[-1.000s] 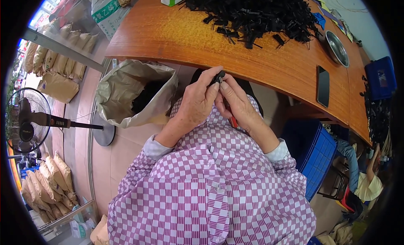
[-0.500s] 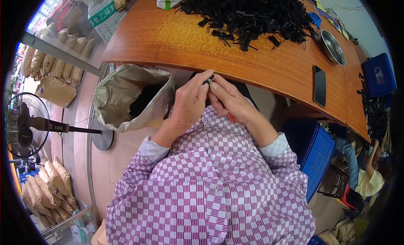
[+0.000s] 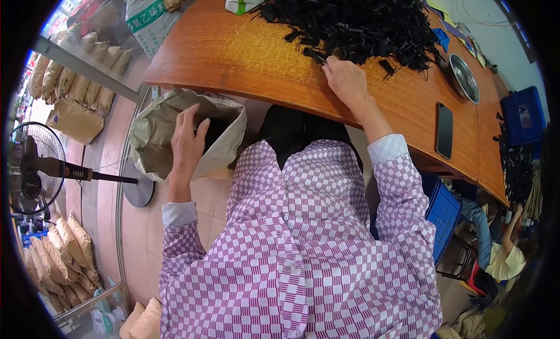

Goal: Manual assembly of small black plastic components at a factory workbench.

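Now, head view, left hand (image 3: pixel 188 143): over the mouth of the open bag (image 3: pixel 228 145), thumb apart from the other fingers, nothing visible between them.
Right hand (image 3: pixel 348 83): stretched over the counter (image 3: pixel 251 62) to the near edge of the black parts (image 3: pixel 364 24), back of the hand up, fingertips bent down and close together; I cannot tell whether they are clamped on a piece.
Black parts: heaped toward the far side of the counter, a few lying loose along the near edge.
Bag: below the counter's front edge, left of the lap, dark contents inside.
Counter, right side: a phone (image 3: pixel 444 131) lies flat near a metal bowl (image 3: pixel 464 78).
Floor: a standing fan (image 3: pixel 36 174) at left, a blue crate (image 3: pixel 441 209) beside the right sleeve.
Far right: another person in a pale top (image 3: pixel 505 261).
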Demonstrator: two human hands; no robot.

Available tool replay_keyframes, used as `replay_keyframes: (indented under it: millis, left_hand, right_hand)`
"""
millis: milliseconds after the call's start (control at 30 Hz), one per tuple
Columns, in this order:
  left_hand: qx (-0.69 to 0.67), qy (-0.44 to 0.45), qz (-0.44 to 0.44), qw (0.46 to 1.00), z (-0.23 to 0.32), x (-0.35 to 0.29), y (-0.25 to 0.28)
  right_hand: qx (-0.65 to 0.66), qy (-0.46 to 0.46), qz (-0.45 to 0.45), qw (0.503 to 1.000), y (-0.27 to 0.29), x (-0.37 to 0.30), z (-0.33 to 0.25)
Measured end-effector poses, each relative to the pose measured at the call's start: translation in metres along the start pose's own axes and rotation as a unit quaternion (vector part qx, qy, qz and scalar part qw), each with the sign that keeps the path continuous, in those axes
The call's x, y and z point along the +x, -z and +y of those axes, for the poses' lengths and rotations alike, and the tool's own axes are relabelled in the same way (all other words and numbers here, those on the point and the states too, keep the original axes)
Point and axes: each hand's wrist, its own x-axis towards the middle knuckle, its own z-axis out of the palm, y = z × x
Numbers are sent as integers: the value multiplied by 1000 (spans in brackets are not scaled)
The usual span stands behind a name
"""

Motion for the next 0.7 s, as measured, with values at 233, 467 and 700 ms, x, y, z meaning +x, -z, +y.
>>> replay_keyframes:
  millis: [233,467,700]
  left_hand:
    - [-614,269,-204,714,92,59,-6]
    - [-845,251,-306,360,131,71,-49]
    - [-840,280,-326,332,150,44,-53]
  right_hand:
    - [323,-44,45,944,-2,3,5]
    - [488,-35,-13,872,28,-80,-42]
    - [504,0,-22,863,35,-127,-41]
